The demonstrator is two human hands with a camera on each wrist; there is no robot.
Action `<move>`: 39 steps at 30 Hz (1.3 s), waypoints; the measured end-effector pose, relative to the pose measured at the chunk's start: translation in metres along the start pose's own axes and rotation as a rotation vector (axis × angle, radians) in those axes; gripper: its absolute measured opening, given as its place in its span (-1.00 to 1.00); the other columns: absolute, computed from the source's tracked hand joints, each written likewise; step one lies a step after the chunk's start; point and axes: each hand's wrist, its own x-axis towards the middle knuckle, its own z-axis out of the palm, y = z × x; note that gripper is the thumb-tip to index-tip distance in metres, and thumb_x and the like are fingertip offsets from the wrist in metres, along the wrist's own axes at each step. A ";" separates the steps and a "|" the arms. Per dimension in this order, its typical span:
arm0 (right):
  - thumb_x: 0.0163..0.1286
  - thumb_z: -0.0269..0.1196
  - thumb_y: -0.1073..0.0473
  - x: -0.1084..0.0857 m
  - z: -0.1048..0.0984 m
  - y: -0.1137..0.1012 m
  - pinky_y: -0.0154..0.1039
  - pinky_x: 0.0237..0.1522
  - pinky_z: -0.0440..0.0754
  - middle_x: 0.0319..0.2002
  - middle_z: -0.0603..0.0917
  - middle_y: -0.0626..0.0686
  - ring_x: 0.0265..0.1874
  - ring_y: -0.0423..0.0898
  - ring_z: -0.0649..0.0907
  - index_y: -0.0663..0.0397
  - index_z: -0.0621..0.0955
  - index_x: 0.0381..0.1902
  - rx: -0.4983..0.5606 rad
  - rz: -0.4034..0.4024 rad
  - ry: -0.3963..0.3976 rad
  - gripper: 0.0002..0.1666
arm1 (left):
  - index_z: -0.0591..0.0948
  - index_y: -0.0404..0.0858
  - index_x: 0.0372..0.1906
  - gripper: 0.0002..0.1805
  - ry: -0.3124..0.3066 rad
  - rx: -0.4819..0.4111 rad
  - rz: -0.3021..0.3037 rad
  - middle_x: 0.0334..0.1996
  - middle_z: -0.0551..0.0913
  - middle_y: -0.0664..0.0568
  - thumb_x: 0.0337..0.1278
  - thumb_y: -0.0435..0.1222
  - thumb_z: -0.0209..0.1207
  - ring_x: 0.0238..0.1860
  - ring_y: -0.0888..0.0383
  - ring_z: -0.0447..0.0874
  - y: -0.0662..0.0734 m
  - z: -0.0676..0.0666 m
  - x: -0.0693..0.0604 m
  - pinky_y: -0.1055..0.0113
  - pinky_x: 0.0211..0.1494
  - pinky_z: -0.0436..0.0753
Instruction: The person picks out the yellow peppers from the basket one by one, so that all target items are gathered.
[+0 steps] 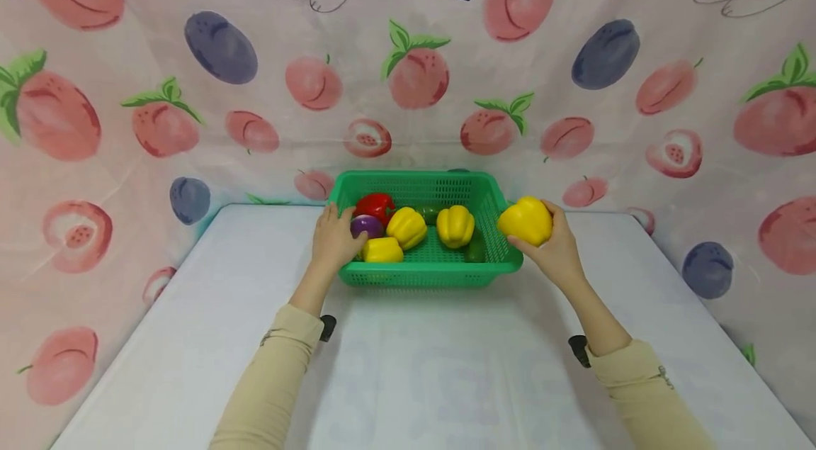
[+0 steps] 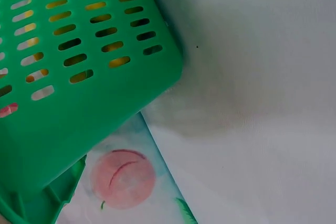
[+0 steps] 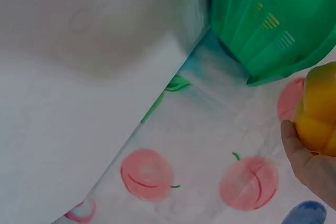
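Note:
A green basket [image 1: 421, 276] stands on the white table, also visible in the left wrist view [image 2: 121, 98] and the right wrist view [image 3: 247, 30]. My left hand [image 1: 334, 241] grips its left rim, thumb on the inner side by a purple vegetable [image 1: 366, 225]. My right hand [image 1: 557, 251] holds a yellow bell pepper [image 1: 526, 221] just beyond the basket's right rim; the right wrist view shows this hand [image 3: 310, 169] around the pepper [image 3: 319, 114]. Inside the basket lie a red pepper [image 1: 376, 207], yellow peppers [image 1: 455, 226] and dark green vegetables [image 1: 474, 248].
The white tabletop [image 1: 414, 358] extends around the basket. A fruit-patterned cloth [image 1: 382, 25] hangs behind the table and along both sides. Dark devices [image 1: 327, 328] are strapped at both wrists.

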 end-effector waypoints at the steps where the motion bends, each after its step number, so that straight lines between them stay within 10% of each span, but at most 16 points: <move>1: 0.18 0.34 0.16 0.002 -0.002 0.001 0.20 0.12 0.41 0.28 0.30 0.36 0.07 0.26 0.40 0.28 0.07 0.38 -0.002 0.003 0.005 -0.04 | 0.30 -0.32 0.34 -0.32 -0.001 -0.004 0.000 0.40 0.05 -0.47 0.18 -0.08 0.09 0.45 -0.31 -0.03 0.000 0.000 0.000 -0.09 0.50 0.00; 39: 0.22 0.26 0.03 0.043 0.009 0.047 0.13 0.18 0.40 0.23 0.30 0.44 0.10 0.26 0.39 0.36 0.02 0.39 -0.053 0.293 0.071 -0.01 | 0.41 -0.35 0.25 -0.41 0.080 -0.058 -0.002 0.36 0.16 -0.45 0.22 -0.09 0.10 0.43 -0.29 0.05 -0.003 0.003 0.000 -0.04 0.50 0.04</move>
